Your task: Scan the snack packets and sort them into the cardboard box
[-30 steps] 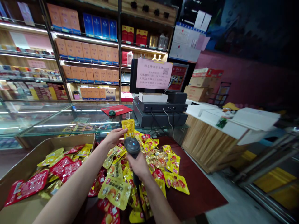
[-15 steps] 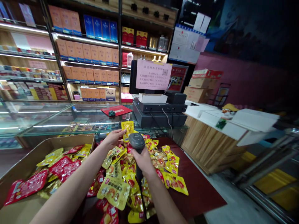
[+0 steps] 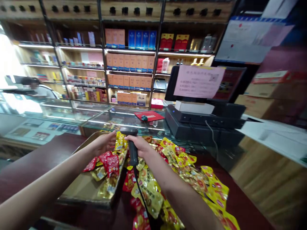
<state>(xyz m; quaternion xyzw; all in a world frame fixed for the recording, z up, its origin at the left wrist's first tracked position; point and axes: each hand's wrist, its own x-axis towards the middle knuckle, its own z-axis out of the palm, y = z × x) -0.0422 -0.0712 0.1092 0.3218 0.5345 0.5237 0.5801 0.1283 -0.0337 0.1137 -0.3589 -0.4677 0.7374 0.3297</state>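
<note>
My right hand (image 3: pixel 141 146) is wrapped round the handle of a black handheld barcode scanner (image 3: pixel 133 151), its cable hanging down. At the left, my left hand (image 3: pixel 104 143) has its fingertips at the edge of a yellow snack packet (image 3: pixel 120 142), which stands upright over the box beside the scanner head. The grip itself is partly blurred. Beneath this hand, a shallow cardboard box (image 3: pixel 79 188) holds red packets (image 3: pixel 112 164) and gold ones. A heap of yellow, gold and red snack packets (image 3: pixel 148 188) lies on the dark red tabletop, partly hidden by my right forearm.
Behind the heap are a glass counter (image 3: pixel 120 116), a red mat (image 3: pixel 153 116) with a mouse, and a black till (image 3: pixel 192 123) with a paper-covered screen (image 3: pixel 198 81). Boxed goods line the back shelves. A person (image 3: pixel 35 88) is at the far left.
The view has swung left. My left hand has carried the yellow packet from over the heap to above the cardboard box. The scanner has moved left too, still in my right hand.
</note>
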